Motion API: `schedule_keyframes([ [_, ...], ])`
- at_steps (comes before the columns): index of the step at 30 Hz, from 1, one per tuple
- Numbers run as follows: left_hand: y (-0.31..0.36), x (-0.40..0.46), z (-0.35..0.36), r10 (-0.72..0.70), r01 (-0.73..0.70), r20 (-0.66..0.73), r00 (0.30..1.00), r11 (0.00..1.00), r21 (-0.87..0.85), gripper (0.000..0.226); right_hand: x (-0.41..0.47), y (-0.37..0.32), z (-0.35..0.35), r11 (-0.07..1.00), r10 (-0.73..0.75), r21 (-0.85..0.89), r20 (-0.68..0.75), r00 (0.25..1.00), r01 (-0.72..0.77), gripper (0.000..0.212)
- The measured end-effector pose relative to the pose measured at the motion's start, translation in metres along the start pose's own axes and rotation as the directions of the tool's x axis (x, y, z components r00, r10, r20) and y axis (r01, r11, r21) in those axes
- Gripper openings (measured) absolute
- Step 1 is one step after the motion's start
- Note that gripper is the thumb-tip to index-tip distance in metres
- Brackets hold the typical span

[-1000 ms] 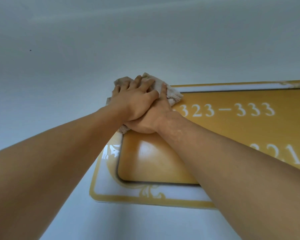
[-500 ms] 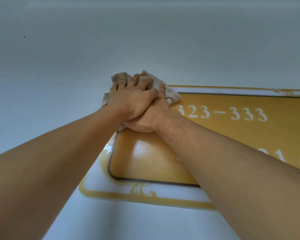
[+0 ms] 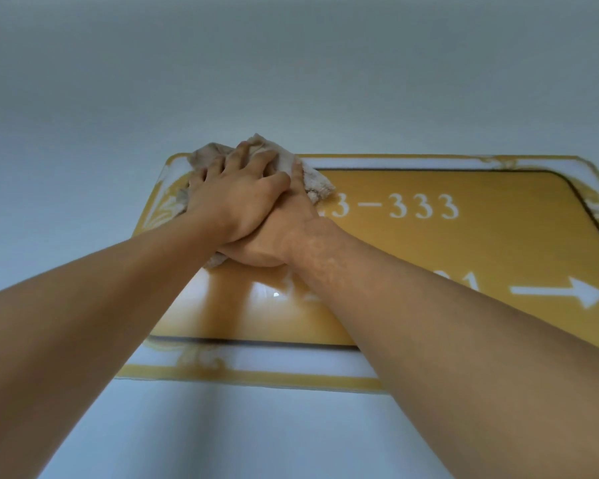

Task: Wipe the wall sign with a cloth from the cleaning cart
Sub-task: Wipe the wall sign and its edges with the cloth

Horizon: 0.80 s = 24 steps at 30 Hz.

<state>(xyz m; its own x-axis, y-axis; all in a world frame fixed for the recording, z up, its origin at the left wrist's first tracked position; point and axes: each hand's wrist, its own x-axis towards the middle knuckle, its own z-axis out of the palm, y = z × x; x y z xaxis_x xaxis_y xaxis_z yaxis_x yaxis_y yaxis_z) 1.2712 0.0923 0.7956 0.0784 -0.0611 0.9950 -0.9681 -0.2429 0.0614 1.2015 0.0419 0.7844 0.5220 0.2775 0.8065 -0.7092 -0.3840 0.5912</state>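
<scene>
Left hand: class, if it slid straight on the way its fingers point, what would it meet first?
The left hand lies over the right hand, fingers pointing up and right across the cloth. Going on, it would probably cross the sign's top border, then bare wall; depth is unclear.

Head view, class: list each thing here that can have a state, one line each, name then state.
Cloth: crumpled, pressed flat against the sign's upper left part.
Wall sign: mounted on the wall, glossy, partly covered by cloth and arms.
Left hand: on top, fingers spread, pressing down.
Right hand: beneath the left hand, pressing the cloth.
</scene>
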Motion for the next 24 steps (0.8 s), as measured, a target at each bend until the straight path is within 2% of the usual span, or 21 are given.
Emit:
schedule_keyframes([
  [9, 0.062, -0.017, 0.014, 0.006, -0.005, 0.019, 1.0, 0.999, -0.044, 0.07, -0.05, 0.041, -0.003, 0.999, 0.037, 0.007, 0.031, 0.999, -0.037, 0.087],
  [12, 0.089, -0.025, 0.022, 0.016, -0.016, 0.014, 1.0, 0.999, -0.05, 0.071, -0.073, 0.058, -0.004, 0.998, 0.042, -0.049, 0.04, 0.998, -0.04, 0.083],
  [24, 0.18, -0.058, 0.051, 0.102, -0.102, 0.019, 0.995, 0.995, -0.014, 0.069, -0.16, 0.117, -0.004, 0.993, 0.118, -0.021, 0.06, 0.991, -0.117, 0.09],
])
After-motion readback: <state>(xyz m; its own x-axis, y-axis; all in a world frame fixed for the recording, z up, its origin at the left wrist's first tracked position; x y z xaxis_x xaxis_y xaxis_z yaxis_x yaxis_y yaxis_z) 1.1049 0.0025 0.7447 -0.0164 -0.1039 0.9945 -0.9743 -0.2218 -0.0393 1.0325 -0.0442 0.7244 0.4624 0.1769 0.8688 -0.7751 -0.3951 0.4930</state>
